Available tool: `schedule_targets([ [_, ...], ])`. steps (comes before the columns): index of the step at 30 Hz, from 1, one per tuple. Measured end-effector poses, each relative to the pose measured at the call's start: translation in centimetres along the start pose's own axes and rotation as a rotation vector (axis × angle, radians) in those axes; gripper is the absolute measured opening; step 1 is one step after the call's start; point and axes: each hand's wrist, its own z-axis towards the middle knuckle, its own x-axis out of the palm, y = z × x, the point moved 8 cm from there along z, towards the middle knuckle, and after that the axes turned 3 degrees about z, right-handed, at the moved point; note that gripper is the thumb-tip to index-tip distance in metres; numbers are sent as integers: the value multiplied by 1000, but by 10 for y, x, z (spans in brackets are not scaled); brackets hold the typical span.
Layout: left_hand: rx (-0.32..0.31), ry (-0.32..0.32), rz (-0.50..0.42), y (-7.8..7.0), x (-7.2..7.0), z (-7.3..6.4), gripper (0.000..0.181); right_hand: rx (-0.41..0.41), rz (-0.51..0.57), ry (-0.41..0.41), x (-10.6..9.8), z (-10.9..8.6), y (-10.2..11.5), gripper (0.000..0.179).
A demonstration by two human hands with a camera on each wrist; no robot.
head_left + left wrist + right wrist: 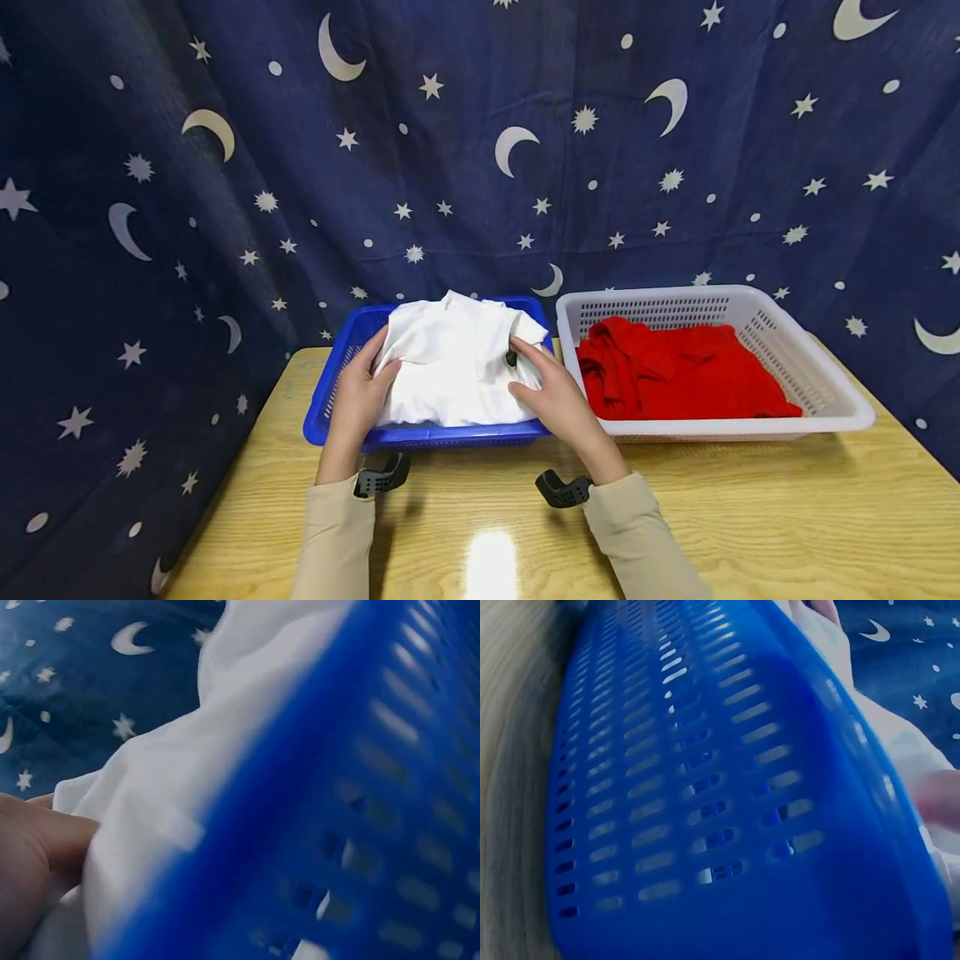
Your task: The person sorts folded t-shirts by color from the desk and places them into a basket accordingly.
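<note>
A bunched white garment [457,362] fills the blue basket [442,437] and rises above its rim. My left hand [362,392] grips the garment's left side, with the thumb on the near face and the fingers partly hidden behind the cloth. At the right side my right hand [555,392] holds the cloth between thumb and fingers. A small black piece [512,358] shows on the garment close to the right fingertips. In the left wrist view, white cloth [150,780] bulges over the basket's rim beside the hand.
To the right, a white basket [720,427] holds a crumpled red garment [675,375]. Both baskets stand on a wooden table [450,517], close to a dark blue curtain [465,108] with moons and stars. Black bands [562,490] are worn at the wrists.
</note>
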Motion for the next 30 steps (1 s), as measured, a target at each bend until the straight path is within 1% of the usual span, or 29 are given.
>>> schedule_targets([
  [4, -3, 74, 109, 2, 7, 0, 53, -6, -94, 13, 1, 1, 3, 61],
  [6, -9, 105, 140, 3, 9, 0, 53, -13, -137, 23, 3, 1, 4, 61],
  [8, -13, 127, 171, 4, 9, -1, 53, -17, -179, 27, 4, 0, 4, 61],
  [11, -26, 152, 209, 6, 11, -2, 53, -46, -236, 35, 8, -1, 5, 61],
  [15, -29, 168, 262, 10, 13, -4, 52, -89, -330, 46, 15, -3, 8, 61],
  [18, -21, 171, 307, 11, 14, -5, 52, -103, -416, 56, 20, -5, 8, 60],
  [22, -30, 185, 358, 13, 16, -7, 52, -133, -496, 58, 24, -6, 10, 60],
  [26, -33, 192, 387, 12, 18, -7, 53, -149, -534, 44, 24, -7, 12, 59],
  [30, -22, 202, 433, 11, 19, -8, 52, -135, -552, 39, 24, -8, 11, 57],
])
